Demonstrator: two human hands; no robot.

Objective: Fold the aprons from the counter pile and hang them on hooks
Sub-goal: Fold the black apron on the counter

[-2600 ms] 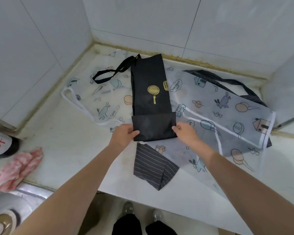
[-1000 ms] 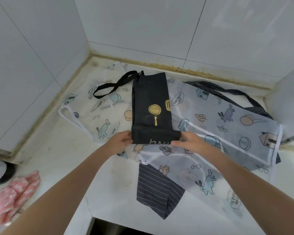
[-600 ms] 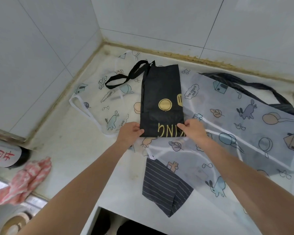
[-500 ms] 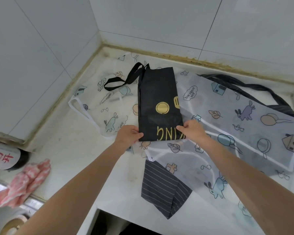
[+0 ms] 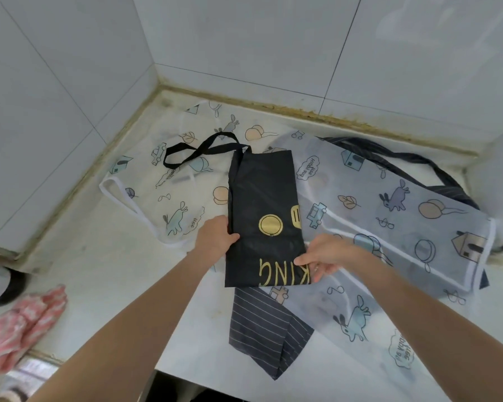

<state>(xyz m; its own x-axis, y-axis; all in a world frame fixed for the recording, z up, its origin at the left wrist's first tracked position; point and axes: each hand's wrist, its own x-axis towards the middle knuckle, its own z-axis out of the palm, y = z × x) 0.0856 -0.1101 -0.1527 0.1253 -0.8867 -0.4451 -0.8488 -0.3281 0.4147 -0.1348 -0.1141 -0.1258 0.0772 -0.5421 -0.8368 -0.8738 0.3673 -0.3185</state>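
Pinching the black apron [image 5: 263,219] at its two side edges, my left hand [image 5: 215,236] has thumb and fingers curled on the left edge and my right hand [image 5: 327,258] nips the right edge by the gold letters. It lies as a long narrow strip on the clear cartoon apron [image 5: 389,210] on the white counter [image 5: 105,274], its black strap [image 5: 198,150] looping out at the far end. I think I am only part way, because this one needs more folds, the striped apron [image 5: 265,329] and clear one wait, and I see no hooks
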